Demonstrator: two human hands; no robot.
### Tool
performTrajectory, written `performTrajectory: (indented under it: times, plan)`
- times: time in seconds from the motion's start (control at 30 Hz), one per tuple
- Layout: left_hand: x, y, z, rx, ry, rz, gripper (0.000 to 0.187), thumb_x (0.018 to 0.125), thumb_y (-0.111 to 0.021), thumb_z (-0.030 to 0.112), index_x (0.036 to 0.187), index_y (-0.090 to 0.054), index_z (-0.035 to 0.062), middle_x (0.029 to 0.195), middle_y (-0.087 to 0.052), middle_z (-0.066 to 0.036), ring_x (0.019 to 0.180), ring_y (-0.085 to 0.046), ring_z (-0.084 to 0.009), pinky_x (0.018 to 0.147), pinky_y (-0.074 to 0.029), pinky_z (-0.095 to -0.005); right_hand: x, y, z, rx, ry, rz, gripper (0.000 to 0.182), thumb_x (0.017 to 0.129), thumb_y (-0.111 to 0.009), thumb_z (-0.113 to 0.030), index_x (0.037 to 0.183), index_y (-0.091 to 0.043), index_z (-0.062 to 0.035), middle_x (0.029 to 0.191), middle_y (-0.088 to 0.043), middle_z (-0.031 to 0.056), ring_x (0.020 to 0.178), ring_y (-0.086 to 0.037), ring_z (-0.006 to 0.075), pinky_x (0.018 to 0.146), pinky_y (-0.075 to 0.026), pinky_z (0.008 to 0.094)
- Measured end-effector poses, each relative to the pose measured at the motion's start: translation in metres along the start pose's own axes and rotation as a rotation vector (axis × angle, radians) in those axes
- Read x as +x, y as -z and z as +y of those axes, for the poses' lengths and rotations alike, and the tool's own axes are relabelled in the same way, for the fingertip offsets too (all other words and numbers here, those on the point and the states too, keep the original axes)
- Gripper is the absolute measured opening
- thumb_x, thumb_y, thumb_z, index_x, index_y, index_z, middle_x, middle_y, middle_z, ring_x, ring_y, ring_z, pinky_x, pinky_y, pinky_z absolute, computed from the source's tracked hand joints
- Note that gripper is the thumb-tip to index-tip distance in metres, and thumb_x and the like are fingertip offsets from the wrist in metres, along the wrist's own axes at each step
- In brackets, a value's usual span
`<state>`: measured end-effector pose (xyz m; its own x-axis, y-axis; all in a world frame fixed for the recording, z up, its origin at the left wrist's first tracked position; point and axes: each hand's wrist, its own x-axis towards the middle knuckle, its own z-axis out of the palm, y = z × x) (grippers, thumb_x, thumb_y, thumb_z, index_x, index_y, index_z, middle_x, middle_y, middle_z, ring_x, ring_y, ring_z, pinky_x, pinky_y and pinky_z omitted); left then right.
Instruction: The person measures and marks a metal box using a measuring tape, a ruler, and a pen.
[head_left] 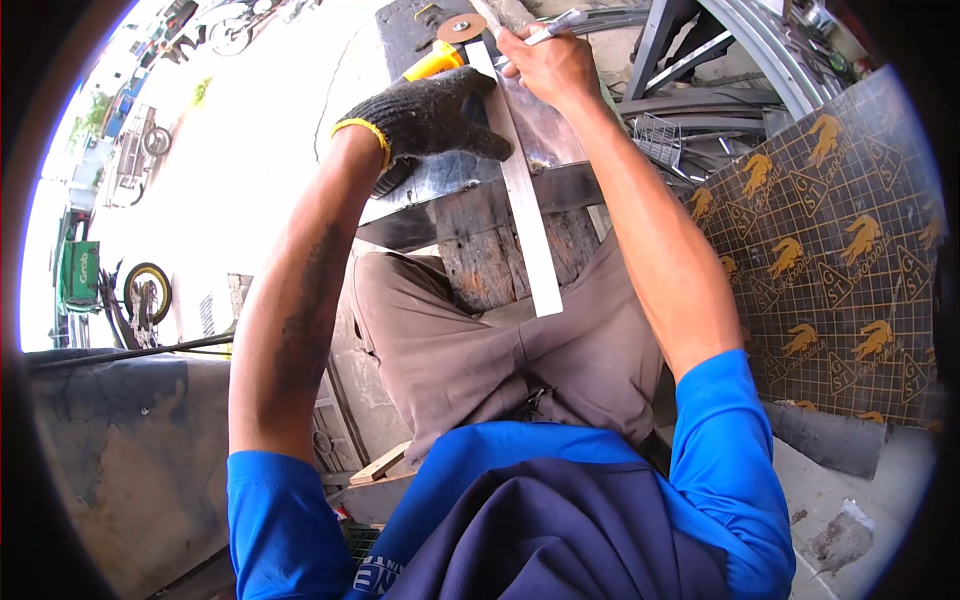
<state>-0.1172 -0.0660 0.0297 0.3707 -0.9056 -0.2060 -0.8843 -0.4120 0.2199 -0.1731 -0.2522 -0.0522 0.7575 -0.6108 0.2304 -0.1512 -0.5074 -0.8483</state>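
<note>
My left hand (430,115), in a dark knit glove with a yellow cuff, presses on a long flat metal straightedge (530,235). Its thumb and fingers are spread along the strip. Under the strip lies a shiny metal sheet (555,135), and the strip's near end juts past the sheet's edge toward my lap. My bare right hand (550,65) is closed around a silver-white pen (565,22), beside the far part of the straightedge. The pen's point cannot be made out clearly. Just beyond my left hand rests a yellow angle grinder (436,62) with a brown disc (460,28).
A worn wooden block (480,250) stands between my knees beneath the sheet. Metal frames (690,60) and a wire basket (657,138) lie at the right, near a large printed panel (830,250). Parked motorbikes (147,295) are at the left.
</note>
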Motion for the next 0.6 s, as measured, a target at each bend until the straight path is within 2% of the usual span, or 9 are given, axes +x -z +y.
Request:
performTrajectory:
  times: [0.13, 0.27, 0.33, 0.43, 0.6]
  plan:
    - [0.0, -0.004, -0.001, -0.027, -0.014, 0.031, 0.091, 0.078, -0.087, 0.054, 0.148, -0.052, 0.0085, 0.145, -0.058, -0.021, 0.136, -0.056, -0.0367, 0.114, -0.043, -0.0442, -0.011, 0.009, -0.003, -0.149, 0.009, 0.008, 0.049, 0.095, -0.061, -0.057, 0.09, -0.077, -0.0108, 0.072, -0.077, 0.0011, 0.067, -0.072, 0.0181, 0.069, -0.057, 0.0349]
    - [-0.001, -0.002, 0.0, -0.042, -0.025, 0.003, 0.088, 0.079, -0.087, 0.052, 0.148, -0.052, 0.0091, 0.145, -0.059, -0.02, 0.135, -0.056, -0.0362, 0.114, -0.043, -0.0441, -0.028, 0.018, -0.002, -0.178, 0.077, -0.01, 0.047, 0.095, -0.061, -0.055, 0.091, -0.077, -0.0112, 0.074, -0.077, 0.0016, 0.069, -0.073, 0.0198, 0.07, -0.057, 0.0355]
    - [0.001, -0.007, -0.002, -0.045, -0.079, 0.113, 0.074, 0.076, -0.088, 0.048, 0.132, -0.066, 0.0044, 0.116, -0.071, -0.016, 0.107, -0.068, -0.0306, 0.095, -0.053, -0.0391, -0.039, 0.023, -0.007, -0.163, 0.048, -0.033, 0.046, 0.096, -0.061, -0.054, 0.092, -0.077, -0.0109, 0.074, -0.077, 0.0018, 0.069, -0.073, 0.0204, 0.07, -0.057, 0.0362]
    - [0.006, -0.009, -0.007, -0.123, -0.094, 0.095, 0.074, 0.075, -0.089, 0.048, 0.131, -0.067, 0.0037, 0.113, -0.072, -0.017, 0.104, -0.069, -0.0316, 0.093, -0.054, -0.0389, -0.058, 0.034, -0.015, -0.178, 0.07, -0.054, 0.046, 0.097, -0.062, -0.052, 0.092, -0.076, -0.009, 0.074, -0.077, 0.0026, 0.068, -0.073, 0.0205, 0.069, -0.057, 0.0364]
    - [-0.001, -0.01, -0.004, -0.062, -0.072, 0.133, 0.077, 0.074, -0.09, 0.049, 0.132, -0.066, 0.0033, 0.117, -0.072, -0.018, 0.107, -0.069, -0.0314, 0.094, -0.055, -0.0385, -0.086, 0.046, -0.023, -0.141, 0.06, -0.091, 0.045, 0.097, -0.064, -0.05, 0.089, -0.074, -0.0067, 0.072, -0.076, 0.005, 0.065, -0.072, 0.0201, 0.066, -0.056, 0.0357]
